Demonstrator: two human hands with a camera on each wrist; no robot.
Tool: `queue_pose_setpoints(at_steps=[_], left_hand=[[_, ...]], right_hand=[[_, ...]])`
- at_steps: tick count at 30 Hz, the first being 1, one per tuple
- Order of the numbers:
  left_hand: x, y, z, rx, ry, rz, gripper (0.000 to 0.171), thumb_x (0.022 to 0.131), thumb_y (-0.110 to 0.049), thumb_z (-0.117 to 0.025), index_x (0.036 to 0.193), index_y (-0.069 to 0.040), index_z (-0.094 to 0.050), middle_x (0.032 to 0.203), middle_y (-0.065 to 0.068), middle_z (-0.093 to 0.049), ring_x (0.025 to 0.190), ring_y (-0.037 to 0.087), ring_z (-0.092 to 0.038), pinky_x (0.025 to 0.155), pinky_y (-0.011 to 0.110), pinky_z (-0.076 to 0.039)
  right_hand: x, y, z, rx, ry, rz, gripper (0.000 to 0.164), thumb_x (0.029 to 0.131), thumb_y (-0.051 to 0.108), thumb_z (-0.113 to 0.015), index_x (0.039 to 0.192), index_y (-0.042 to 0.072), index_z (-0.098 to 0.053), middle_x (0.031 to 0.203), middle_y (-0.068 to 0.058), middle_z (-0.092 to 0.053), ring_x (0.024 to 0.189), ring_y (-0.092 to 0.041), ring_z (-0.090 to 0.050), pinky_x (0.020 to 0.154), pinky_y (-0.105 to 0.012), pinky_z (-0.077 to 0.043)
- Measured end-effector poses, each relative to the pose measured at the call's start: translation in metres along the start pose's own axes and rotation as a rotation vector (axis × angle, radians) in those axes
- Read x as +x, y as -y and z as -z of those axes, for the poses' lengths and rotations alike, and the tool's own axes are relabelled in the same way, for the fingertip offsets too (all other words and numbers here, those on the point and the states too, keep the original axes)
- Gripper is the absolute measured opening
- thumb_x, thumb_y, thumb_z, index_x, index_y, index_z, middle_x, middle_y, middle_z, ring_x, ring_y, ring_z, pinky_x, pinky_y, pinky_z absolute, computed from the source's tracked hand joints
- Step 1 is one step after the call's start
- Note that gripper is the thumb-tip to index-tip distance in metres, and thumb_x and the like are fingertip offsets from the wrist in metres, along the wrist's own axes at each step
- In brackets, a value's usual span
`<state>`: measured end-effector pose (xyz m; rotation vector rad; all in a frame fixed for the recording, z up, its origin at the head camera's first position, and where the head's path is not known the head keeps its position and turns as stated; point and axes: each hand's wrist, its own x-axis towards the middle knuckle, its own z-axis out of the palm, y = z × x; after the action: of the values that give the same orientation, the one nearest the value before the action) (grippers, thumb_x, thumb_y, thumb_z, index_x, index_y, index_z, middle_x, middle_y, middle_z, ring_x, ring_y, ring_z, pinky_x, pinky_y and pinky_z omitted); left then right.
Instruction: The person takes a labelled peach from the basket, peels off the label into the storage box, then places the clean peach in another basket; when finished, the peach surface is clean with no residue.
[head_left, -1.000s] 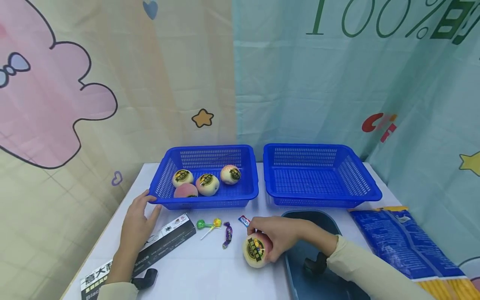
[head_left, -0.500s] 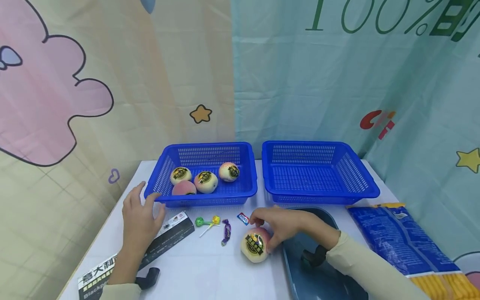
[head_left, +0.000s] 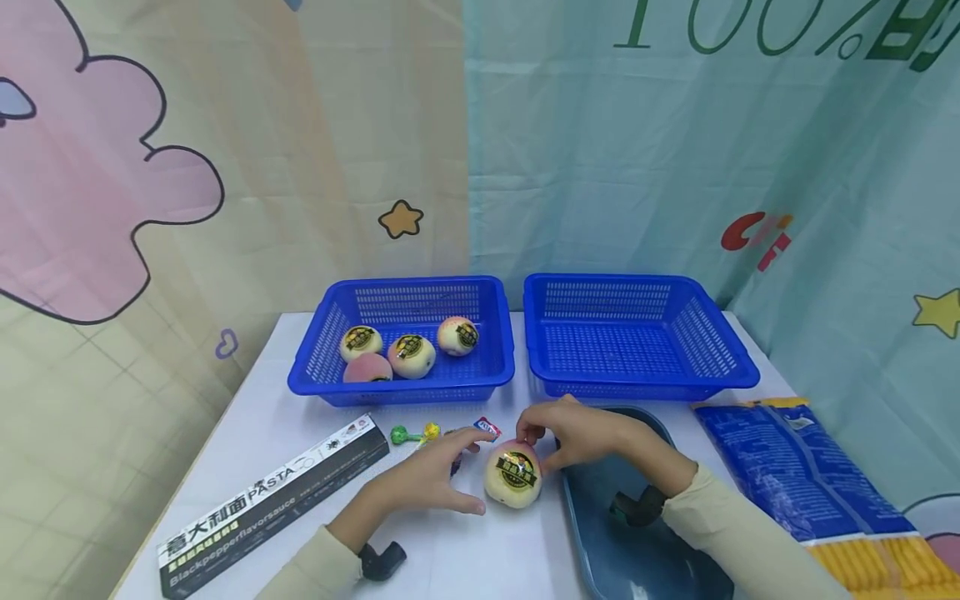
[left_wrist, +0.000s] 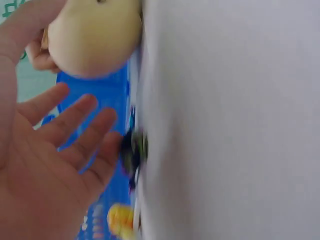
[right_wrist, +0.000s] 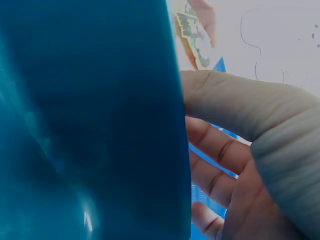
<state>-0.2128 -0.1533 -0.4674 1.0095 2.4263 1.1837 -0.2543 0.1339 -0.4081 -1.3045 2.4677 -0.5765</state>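
Note:
A peach (head_left: 513, 487), pale with a pink top and a black-and-gold sticker, stands on the white table. My right hand (head_left: 583, 432) holds it from the right, fingertips at its top and thumb at its side. From the left, my left hand (head_left: 423, 479) reaches toward the peach with fingers and thumb spread apart. In the left wrist view there is a gap between most of those fingers and the peach (left_wrist: 95, 42). A purple-wrapped candy (head_left: 455, 465) is mostly hidden behind the left hand. In the right wrist view the tray wall (right_wrist: 100, 125) covers the right fingertips.
The left blue basket (head_left: 420, 392) holds several peaches (head_left: 412, 357); the right blue basket (head_left: 637, 387) stands beside it. A dark tray (head_left: 592, 550) lies under the right forearm. Nearby are a pasta box (head_left: 273, 504), lollipops (head_left: 401, 434), a small wrapped candy (head_left: 487, 427) and a blue bag (head_left: 802, 475).
My left hand has left the left basket's rim and swung right and down to beside the peach. My right hand keeps the peach nearly in place, with its fingers shifted toward the top.

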Motion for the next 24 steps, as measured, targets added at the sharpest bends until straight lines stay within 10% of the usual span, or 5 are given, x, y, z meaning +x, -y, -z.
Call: queue_pose_setpoints(at_steps=[14, 24], left_hand=[[0.02, 0.0, -0.014, -0.078, 0.057, -0.066, 0.078, 0.082, -0.037, -0.085, 0.149, -0.029, -0.046, 0.142, -0.011, -0.052, 0.126, 0.009, -0.05, 0.103, 0.034, -0.046], [0.022, -0.005, -0.017, -0.05, -0.018, 0.011, 0.074, 0.077, -0.048, -0.087, 0.138, -0.029, -0.049, 0.129, -0.016, -0.054, 0.11, 0.009, -0.057, 0.092, 0.031, -0.051]], right_hand=[[-0.021, 0.004, 0.0, 0.049, -0.195, -0.007, 0.021, 0.091, 0.019, -0.076, 0.111, 0.014, -0.07, 0.104, 0.006, -0.069, 0.1, -0.013, -0.063, 0.091, -0.052, -0.041], [-0.021, 0.035, -0.018, 0.0, -0.237, -0.18, 0.013, 0.089, 0.026, -0.079, 0.1, 0.019, -0.077, 0.088, 0.016, -0.063, 0.088, -0.012, -0.06, 0.088, -0.056, -0.033]])
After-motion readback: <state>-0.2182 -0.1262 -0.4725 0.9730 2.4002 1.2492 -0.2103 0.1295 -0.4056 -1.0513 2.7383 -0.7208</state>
